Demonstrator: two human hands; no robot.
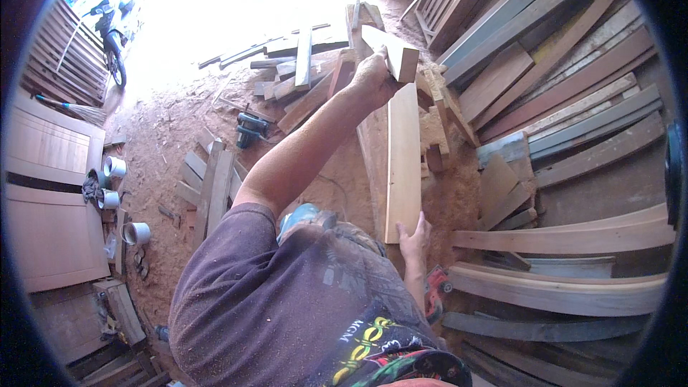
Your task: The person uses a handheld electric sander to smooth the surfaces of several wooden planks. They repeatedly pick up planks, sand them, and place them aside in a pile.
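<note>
Head view — dusty earth floor (pixel 165 115), stacked planks (pixel 570 92) at right.
The pale board (pixel 403 165) runs lengthwise away from the body; the right hand (pixel 413 239) touches its near end, though I cannot tell whether it grips. The left hand (pixel 376 75) grasps a wooden block (pixel 406 66) — pointing away, slanting left — by the board's far end.

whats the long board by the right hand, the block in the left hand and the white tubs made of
Long board: wood, apparently planed and unvarnished; pale, smooth-looking face.
Block: likely similar bare wood; pale, tan end face.
White tubs: probably plastic; smooth, plain walls, though painted metal is possible.
</note>
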